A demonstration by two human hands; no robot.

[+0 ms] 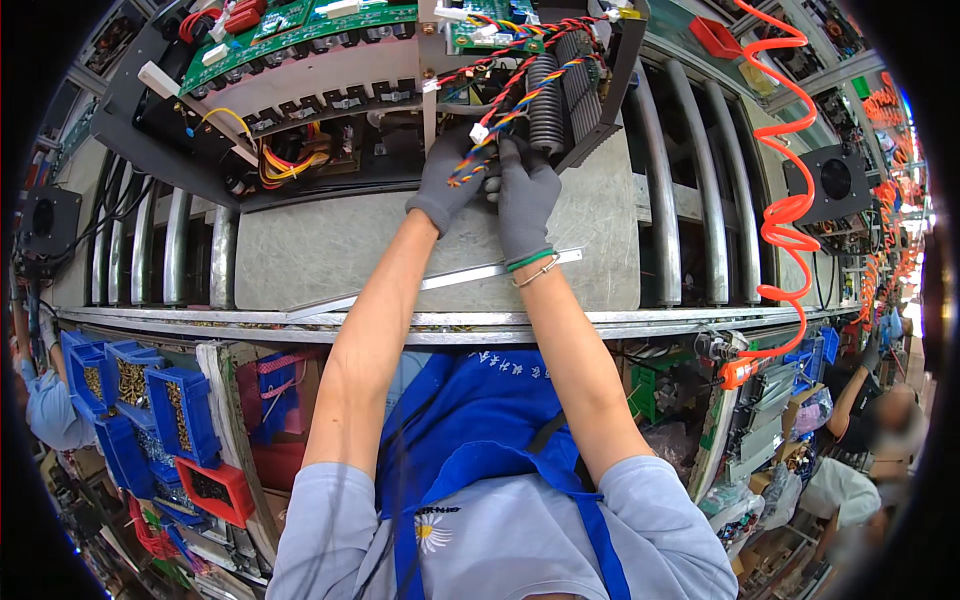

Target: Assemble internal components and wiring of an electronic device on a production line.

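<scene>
Reaching at twelve o'clock into an open black case (160, 160) with left hand (447, 180) and right hand (528, 192), both gloved in gray, close to twisted wires (478, 157). Impossible to tell whether gripping or open, with most fingertips out of sight. Crossing over a thin metal strip (470, 275) with both forearms. Having blue bins (122, 455) between eight and nine o'clock, and a red coiled hose (788, 212) between two and three.

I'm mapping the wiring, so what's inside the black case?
A green circuit board, twisted coloured wires, a ribbed dark tube and a yellow-and-red wire bundle show. The left hand and right hand cover part of the case; what lies behind them is hidden.
</scene>
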